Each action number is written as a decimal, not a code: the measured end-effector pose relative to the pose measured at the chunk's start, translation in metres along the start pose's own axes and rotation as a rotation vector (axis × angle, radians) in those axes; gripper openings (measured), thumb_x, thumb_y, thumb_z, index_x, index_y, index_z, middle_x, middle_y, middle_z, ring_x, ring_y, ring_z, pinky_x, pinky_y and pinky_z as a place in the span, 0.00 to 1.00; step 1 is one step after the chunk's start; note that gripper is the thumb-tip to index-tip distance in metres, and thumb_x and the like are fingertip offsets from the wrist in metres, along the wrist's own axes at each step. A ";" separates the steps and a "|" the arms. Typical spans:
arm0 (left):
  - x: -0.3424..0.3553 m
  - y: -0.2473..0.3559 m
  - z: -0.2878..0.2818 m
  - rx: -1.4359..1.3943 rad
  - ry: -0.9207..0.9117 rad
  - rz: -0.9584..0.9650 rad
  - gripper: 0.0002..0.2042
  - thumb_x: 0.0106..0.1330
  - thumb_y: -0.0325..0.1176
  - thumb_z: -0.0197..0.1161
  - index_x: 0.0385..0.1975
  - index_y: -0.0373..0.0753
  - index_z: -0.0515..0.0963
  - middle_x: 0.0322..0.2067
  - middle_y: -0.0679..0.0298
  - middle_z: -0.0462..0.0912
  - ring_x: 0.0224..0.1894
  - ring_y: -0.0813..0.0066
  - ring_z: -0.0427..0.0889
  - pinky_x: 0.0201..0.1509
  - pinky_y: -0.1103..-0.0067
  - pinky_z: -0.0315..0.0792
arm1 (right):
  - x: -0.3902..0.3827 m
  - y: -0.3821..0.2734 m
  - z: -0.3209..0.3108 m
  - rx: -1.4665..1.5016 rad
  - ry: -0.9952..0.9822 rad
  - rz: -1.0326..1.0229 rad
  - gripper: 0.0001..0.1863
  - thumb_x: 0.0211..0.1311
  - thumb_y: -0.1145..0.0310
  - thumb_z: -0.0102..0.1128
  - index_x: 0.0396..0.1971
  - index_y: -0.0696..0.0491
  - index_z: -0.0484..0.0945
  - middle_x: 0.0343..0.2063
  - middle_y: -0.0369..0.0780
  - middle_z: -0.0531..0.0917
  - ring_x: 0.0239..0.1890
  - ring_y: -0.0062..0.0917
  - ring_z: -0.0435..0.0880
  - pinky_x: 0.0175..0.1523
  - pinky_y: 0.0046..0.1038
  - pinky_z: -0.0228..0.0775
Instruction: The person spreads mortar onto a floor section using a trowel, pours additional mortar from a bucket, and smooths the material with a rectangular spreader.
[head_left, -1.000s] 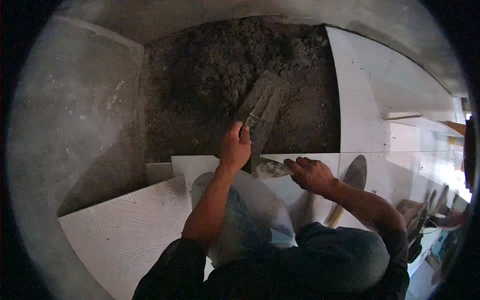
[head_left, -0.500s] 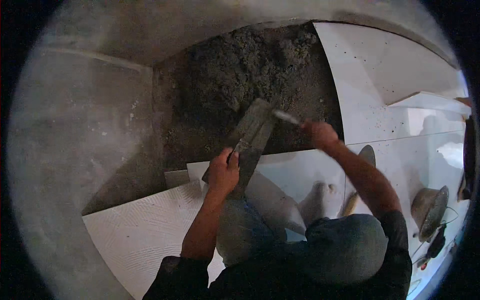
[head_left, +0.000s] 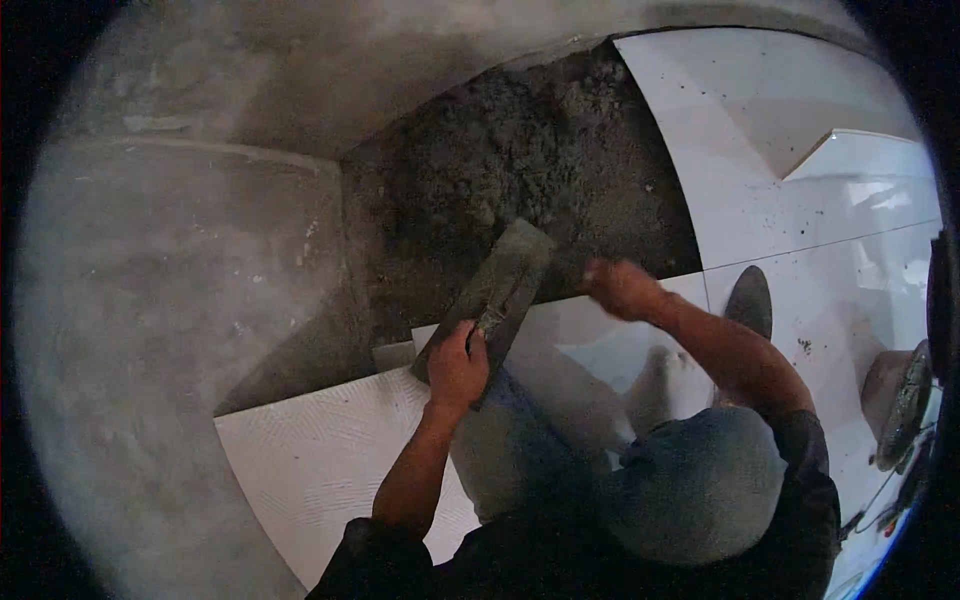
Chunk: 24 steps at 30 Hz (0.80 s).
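Observation:
My left hand grips the handle of a flat, mortar-caked float. The float lies slanted across the edge where the dark grey mortar bed meets a white tile. My right hand is a closed fist, blurred by motion, just right of the float's top end at the rim of the mortar. It held a small trowel in the earlier frames; the blade is lost in the blur now.
Glossy white tiles lie to the right of the mortar. A ridged white tile lies at the lower left and bare concrete floor at the left. A dark oval blade and a round pan rest on the right-hand tiles.
My right hand went from the tile edge beside my left hand up and right to the mortar's rim. The float stayed under my left hand, and the view swung left.

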<state>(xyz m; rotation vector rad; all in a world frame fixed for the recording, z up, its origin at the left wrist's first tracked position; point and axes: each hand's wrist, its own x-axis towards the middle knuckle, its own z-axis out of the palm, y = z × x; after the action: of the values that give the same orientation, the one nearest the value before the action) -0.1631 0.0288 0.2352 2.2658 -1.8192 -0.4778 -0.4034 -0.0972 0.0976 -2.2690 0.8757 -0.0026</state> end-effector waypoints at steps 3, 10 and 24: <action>-0.010 0.019 -0.007 0.080 -0.117 -0.076 0.13 0.63 0.37 0.51 0.40 0.35 0.74 0.28 0.48 0.79 0.31 0.50 0.79 0.35 0.62 0.71 | -0.020 -0.025 -0.002 0.166 -0.066 -0.017 0.17 0.63 0.62 0.44 0.45 0.59 0.68 0.33 0.53 0.79 0.34 0.47 0.80 0.41 0.43 0.73; -0.027 0.004 0.007 0.073 -0.044 -0.062 0.11 0.63 0.37 0.51 0.36 0.36 0.74 0.25 0.50 0.79 0.28 0.50 0.79 0.32 0.61 0.71 | -0.014 -0.026 -0.014 0.192 -0.122 -0.081 0.15 0.61 0.63 0.47 0.42 0.58 0.72 0.33 0.52 0.79 0.36 0.45 0.79 0.43 0.43 0.72; -0.022 0.009 0.009 0.139 0.031 0.077 0.11 0.63 0.36 0.51 0.35 0.35 0.74 0.22 0.52 0.78 0.25 0.56 0.79 0.29 0.66 0.71 | -0.008 0.015 -0.007 -0.153 -0.251 0.087 0.16 0.55 0.68 0.50 0.43 0.57 0.70 0.30 0.48 0.81 0.34 0.42 0.81 0.41 0.41 0.74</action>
<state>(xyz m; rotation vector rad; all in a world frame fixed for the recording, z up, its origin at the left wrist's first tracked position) -0.1790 0.0481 0.2330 2.2659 -1.9731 -0.3098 -0.4201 -0.1054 0.0956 -2.3048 0.8630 0.3922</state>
